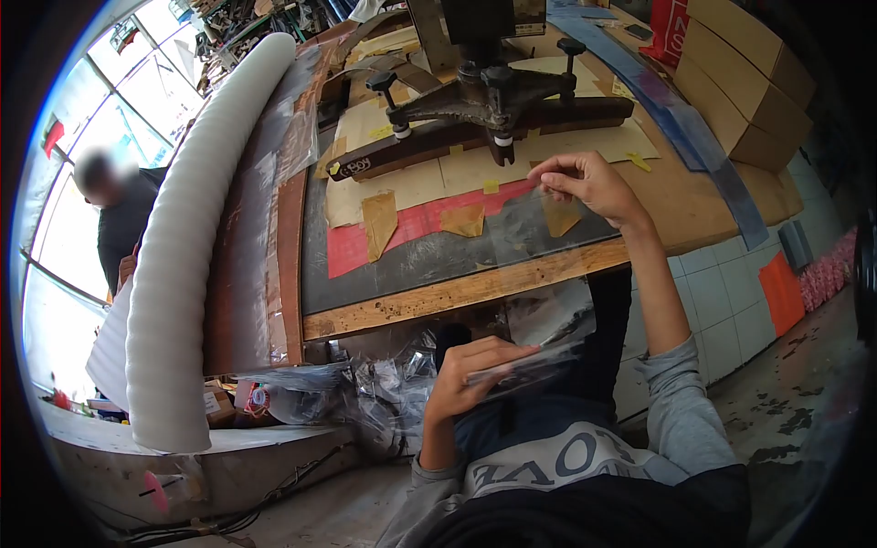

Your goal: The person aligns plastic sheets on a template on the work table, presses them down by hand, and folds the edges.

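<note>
My left hand [475, 370], low in front of my body, is closed around a thin stack of clear plastic bags or sheets [530, 363]. Higher up, my right hand [585, 185] has thumb and fingers pinched at the top of a see-through plastic sheet [521, 239]. That sheet hangs down over the table's front edge toward the stack; its outline is hard to follow. Beneath my right hand lies a dark grey mat [402, 265] with a red strip [352, 251] and pieces of brown tape [379, 224].
A dark metal press head [493, 100] with a long crossbar stands over the worktable [438, 306]. A white foam roll [183, 237] leans at left. Cardboard boxes [740, 82] are stacked at right. Crumpled clear plastic [393, 393] lies below the table. Another person [123, 219] is at far left.
</note>
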A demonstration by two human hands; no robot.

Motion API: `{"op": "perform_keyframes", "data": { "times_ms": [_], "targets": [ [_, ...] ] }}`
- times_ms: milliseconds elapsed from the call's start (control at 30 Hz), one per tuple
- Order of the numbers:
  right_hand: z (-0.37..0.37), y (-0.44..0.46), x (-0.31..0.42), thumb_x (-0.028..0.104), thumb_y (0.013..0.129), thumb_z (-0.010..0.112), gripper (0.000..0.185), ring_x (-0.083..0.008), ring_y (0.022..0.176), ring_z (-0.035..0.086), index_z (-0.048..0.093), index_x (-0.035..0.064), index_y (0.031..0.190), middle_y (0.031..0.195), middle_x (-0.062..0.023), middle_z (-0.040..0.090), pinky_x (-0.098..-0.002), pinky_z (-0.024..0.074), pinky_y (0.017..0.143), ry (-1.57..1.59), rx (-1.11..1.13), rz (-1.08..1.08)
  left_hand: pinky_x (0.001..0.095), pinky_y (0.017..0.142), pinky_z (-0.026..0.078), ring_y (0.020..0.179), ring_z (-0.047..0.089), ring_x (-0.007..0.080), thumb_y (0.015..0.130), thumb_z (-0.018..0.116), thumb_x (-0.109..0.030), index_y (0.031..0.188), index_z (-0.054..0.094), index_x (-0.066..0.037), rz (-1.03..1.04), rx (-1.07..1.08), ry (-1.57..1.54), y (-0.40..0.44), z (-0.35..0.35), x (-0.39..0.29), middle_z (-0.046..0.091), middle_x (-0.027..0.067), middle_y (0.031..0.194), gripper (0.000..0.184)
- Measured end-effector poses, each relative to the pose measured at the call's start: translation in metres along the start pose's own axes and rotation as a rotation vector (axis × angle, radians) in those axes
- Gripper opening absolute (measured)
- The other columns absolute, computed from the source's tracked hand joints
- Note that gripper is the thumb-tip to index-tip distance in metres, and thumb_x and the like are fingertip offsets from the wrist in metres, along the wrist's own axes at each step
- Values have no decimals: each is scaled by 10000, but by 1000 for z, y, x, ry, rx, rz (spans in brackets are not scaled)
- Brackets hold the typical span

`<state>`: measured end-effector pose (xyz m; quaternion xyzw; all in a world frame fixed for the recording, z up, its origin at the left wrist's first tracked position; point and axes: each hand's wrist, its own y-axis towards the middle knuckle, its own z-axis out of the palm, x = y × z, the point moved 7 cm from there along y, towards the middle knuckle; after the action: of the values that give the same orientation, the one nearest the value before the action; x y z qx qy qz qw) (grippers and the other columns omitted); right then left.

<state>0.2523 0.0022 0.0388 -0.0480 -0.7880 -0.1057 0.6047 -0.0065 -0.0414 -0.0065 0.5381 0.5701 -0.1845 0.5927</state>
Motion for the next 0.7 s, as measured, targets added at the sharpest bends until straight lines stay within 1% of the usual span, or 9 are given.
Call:
{"op": "perform_keyframes", "data": {
  "times_ms": [133,233,333,433,467,533,600,633,700],
  "targets": [
    [17,0,13,288,959,584,388,-102,754,616,640,-53,1137,878,-70,670,-251,507,752,167,91,-81,321,676,531,727,673,257,893,635,-360,1002,686,100,-48,-285,-279,-18,-20,16,701,205,860,475],
    [44,-17,12,476,965,493,618,-165,839,660,571,-75,1235,962,-123,674,-296,529,818,315,164,-78,331,648,580,672,677,232,918,625,-297,1020,680,57,36,-660,-328,-46,-47,23,688,157,829,372],
    [69,-54,14,662,911,396,852,-248,991,663,499,-86,1307,1105,-193,647,-348,521,902,328,197,-75,265,714,559,842,661,173,999,502,-258,1294,525,2,119,-931,-575,-67,-97,15,662,118,1020,394],
    [84,-89,12,704,883,391,899,-243,1017,653,492,-75,1318,1157,-185,628,-345,520,904,273,163,-216,234,763,538,902,631,113,1015,475,-252,1374,457,-52,250,-1142,-952,-62,-130,-5,618,73,1106,411],
    [92,-98,-1,596,887,549,776,-212,1008,651,482,-23,1351,1193,-168,617,-334,521,898,365,259,-238,228,776,530,912,620,96,1017,473,-252,1385,450,-65,318,-1174,-1067,-64,-139,-11,606,58,1122,413],
    [104,-112,0,444,869,654,667,-180,981,644,495,15,1354,1181,-139,624,-319,532,872,117,321,-220,245,796,529,917,617,99,1022,456,-270,1407,424,-77,338,-749,-1028,-82,-177,10,597,48,1134,432],
    [112,-119,-11,224,788,782,635,-153,932,633,523,71,1347,1136,-105,634,-298,539,837,9,335,-79,283,743,529,896,623,148,1015,432,-232,1306,503,-46,240,-1106,-828,-82,-175,5,611,89,1053,352],
    [118,-121,-14,226,791,777,629,-154,924,634,524,75,1346,1119,-98,635,-293,539,834,-98,396,-89,302,716,529,885,625,172,1012,420,-213,1256,542,-31,155,-1275,-720,-82,-172,1,618,110,1012,328],
    [130,-122,-23,229,796,768,617,-154,910,636,526,83,1345,1083,-85,637,-281,538,829,-313,514,-109,333,740,525,916,614,180,1010,410,-198,1287,537,-51,509,-543,-1532,-59,-159,-5,617,118,1028,338]
  ]
}}
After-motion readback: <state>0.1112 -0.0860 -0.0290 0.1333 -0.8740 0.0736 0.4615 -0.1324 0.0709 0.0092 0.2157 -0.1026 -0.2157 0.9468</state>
